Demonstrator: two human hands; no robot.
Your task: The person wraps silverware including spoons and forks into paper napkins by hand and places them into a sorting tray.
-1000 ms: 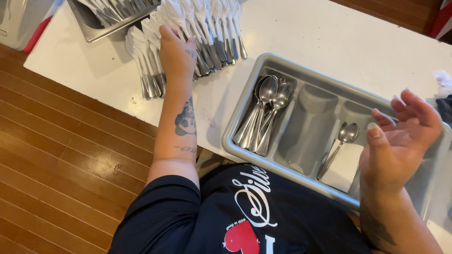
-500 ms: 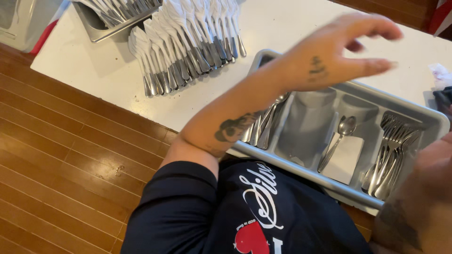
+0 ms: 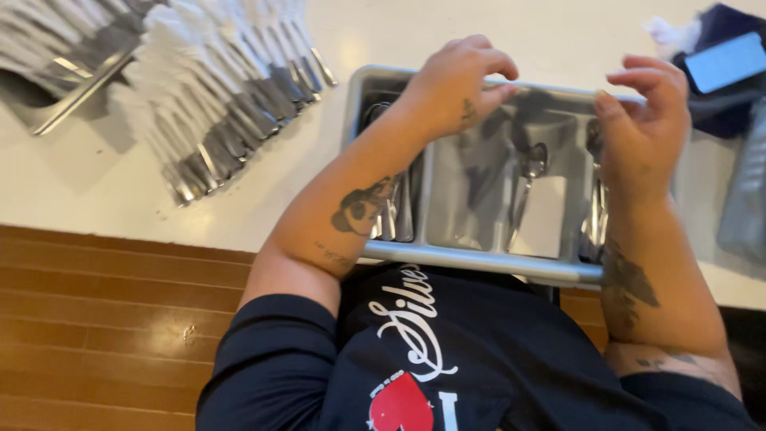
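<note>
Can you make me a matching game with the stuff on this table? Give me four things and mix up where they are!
Things:
1. grey cutlery tray
2. pile of loose cutlery
3. small spoon
4. left hand

Places:
A. lying inside a middle compartment of the tray
B. spread on the white table, far left of the tray
C. above the tray's far edge, fingers curled
D. at the table's near edge, right in front of the person

Pairs: 1-D, 2-B, 3-A, 4-C
</note>
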